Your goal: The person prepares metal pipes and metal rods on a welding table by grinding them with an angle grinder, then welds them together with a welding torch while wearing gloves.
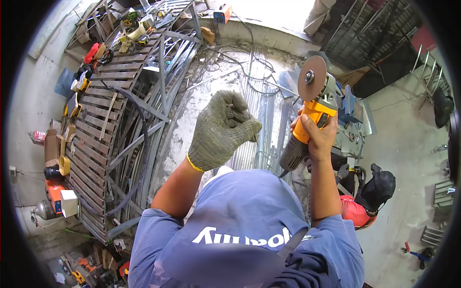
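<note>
My left hand, in a grey-green knitted glove with a yellow cuff edge, is raised left of centre. Its fingers are curled in and its thumb points right; I see nothing held in them. Bare of any glove, my right hand wraps round the body of a yellow and dark grey angle grinder. The grinder is tilted, with its brown disc at the upper end, facing up. The disc and my left hand are apart. Below the hands shows a blue shirt with white lettering.
A slatted rack with tools and metal bars stands at left. Long metal profiles and cables lie on the floor ahead. A person in red with a black head covering is close at right, near a blue machine.
</note>
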The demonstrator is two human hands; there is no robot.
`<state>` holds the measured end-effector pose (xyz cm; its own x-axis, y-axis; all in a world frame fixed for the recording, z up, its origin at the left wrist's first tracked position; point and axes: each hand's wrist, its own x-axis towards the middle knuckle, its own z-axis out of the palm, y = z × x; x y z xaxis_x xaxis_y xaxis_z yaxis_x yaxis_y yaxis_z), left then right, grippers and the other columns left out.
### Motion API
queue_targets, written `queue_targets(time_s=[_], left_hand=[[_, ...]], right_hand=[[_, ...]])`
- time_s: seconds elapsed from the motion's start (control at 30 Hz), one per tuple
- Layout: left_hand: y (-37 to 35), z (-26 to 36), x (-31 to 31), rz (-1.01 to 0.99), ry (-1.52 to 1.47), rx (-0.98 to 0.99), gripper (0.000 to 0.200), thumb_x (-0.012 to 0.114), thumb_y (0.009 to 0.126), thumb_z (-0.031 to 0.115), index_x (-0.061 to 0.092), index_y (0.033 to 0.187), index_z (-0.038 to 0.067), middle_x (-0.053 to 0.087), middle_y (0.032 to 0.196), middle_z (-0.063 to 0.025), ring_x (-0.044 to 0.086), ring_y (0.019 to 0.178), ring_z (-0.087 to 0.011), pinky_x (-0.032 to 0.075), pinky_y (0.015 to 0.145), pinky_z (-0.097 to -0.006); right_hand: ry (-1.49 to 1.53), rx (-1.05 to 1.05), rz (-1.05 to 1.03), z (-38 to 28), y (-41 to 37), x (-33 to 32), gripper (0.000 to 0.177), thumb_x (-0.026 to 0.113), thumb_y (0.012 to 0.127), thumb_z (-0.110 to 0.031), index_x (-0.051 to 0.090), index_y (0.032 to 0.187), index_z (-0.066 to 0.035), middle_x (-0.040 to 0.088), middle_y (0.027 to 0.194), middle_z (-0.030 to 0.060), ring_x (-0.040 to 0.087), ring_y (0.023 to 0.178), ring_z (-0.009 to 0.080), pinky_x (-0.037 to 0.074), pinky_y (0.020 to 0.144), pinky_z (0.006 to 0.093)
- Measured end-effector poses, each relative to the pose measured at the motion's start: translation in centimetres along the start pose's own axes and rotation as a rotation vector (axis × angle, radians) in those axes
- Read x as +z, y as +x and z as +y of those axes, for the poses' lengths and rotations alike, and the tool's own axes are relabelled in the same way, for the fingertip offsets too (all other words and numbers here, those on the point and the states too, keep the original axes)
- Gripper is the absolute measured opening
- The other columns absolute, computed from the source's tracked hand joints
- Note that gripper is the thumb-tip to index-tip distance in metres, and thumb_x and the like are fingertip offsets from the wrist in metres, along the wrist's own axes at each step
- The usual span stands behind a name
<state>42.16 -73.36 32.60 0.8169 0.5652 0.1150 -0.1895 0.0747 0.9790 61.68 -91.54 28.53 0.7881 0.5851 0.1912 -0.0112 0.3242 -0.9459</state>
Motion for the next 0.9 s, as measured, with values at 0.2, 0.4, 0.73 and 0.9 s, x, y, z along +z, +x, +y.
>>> queue_targets(time_s=[0.2, 0.4, 0.73, 0.9], left_hand=[[-0.1, 1.0, -0.4, -0.052, 0.281, -0.027, 0.047, 0.082, 0.091, -0.007, 0.065, 0.135, -0.003, 0.075, 0.095, -0.0098, 0.076, 0.087, -0.0151, 0.063, 0.074, -0.0290], [0.1, 1.3, -0.5, -0.134, 0.107, -0.175, 0.021, 0.085, 0.092, 0.001, 0.077, 0.112, -0.004, 0.080, 0.098, -0.0102, 0.077, 0.091, -0.0158, 0.062, 0.083, -0.0304], [0.3, 1.5, 0.3, -0.098, 0.128, -0.123, 0.028, 0.084, 0.094, 0.008, 0.079, 0.118, -0.005, 0.082, 0.101, -0.0120, 0.078, 0.092, -0.0150, 0.063, 0.085, -0.0300], [0.2, 2.2, 0.6, -0.187, 0.091, -0.172, 0.031, 0.080, 0.098, 0.008, 0.075, 0.122, -0.010, 0.082, 0.103, -0.0158, 0.080, 0.089, -0.0176, 0.064, 0.083, -0.0312]], right_hand=[[0.018, 0.006, -0.011, 0.1, 0.0, 0.4, 0.086, 0.080, 0.089, 0.000, 0.032, 0.161, -0.003, 0.069, 0.106, 0.0163, 0.075, 0.078, 0.0246, 0.066, 0.071, 0.0392], [-0.010, -0.002, -0.011, 0.0, -0.3, 1.0, 0.091, 0.082, 0.087, 0.000, 0.030, 0.162, -0.004, 0.070, 0.107, 0.0159, 0.075, 0.081, 0.0237, 0.066, 0.073, 0.0392], [-0.049, -0.026, -0.015, 0.0, -0.8, 1.6, 0.093, 0.082, 0.086, 0.001, 0.030, 0.163, -0.006, 0.069, 0.113, 0.0148, 0.075, 0.091, 0.0219, 0.068, 0.077, 0.0390], [-0.078, -0.041, -0.036, -0.1, -0.8, 1.7, 0.095, 0.083, 0.085, 0.001, 0.030, 0.163, -0.006, 0.069, 0.118, 0.0142, 0.075, 0.095, 0.0214, 0.068, 0.079, 0.0385]])
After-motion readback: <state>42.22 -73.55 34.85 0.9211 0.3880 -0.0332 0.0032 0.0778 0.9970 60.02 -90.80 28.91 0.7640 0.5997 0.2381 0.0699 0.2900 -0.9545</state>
